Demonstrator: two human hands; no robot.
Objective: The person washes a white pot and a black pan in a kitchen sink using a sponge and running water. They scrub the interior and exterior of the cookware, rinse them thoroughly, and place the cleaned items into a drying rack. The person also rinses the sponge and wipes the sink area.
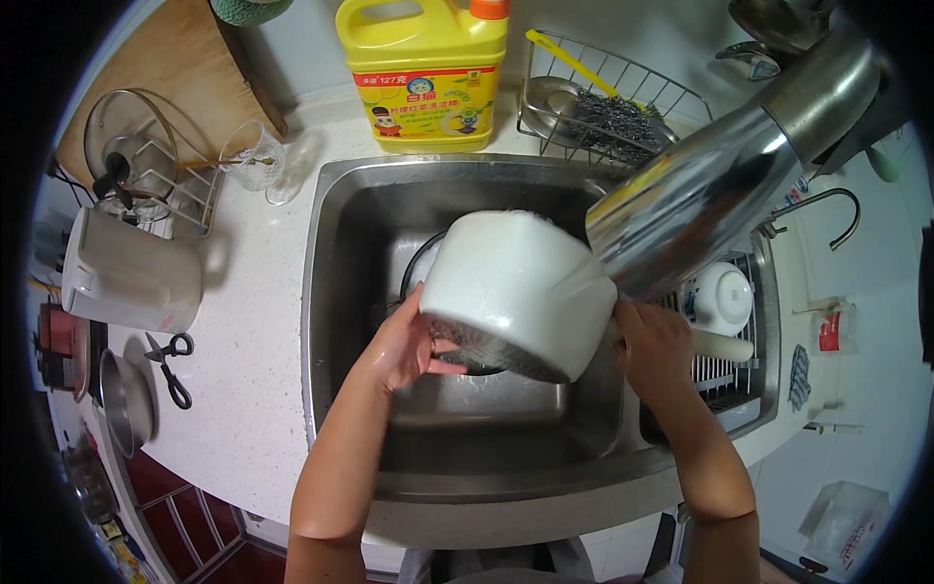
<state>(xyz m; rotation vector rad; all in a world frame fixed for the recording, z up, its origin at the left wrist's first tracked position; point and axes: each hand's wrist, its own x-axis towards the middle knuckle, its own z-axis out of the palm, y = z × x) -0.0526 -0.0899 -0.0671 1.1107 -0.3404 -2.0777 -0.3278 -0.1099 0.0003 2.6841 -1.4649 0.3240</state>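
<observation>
Over the left basin of a steel sink (467, 485), a white saucepan (511, 281) is tilted, its side and wet bottom showing. My left hand (408, 347) supports its left lower edge with spread fingers. My right hand (655, 347) is closed around the pale handle (722, 346) on the right. Water runs over the pan's wet outside under the large chrome faucet (700, 204). Behind the pan, a round dark-rimmed vessel (410, 266) lies in the basin, mostly hidden. The inside of the saucepan is out of sight.
A yellow detergent jug (427, 80) stands behind the sink, beside a wire basket (543, 135) with steel wool (613, 120). At right, a white bowl (719, 299) sits upside down on a drying rack. Scissors (174, 365), a metal bowl (128, 401) and a white container (131, 270) occupy the left counter.
</observation>
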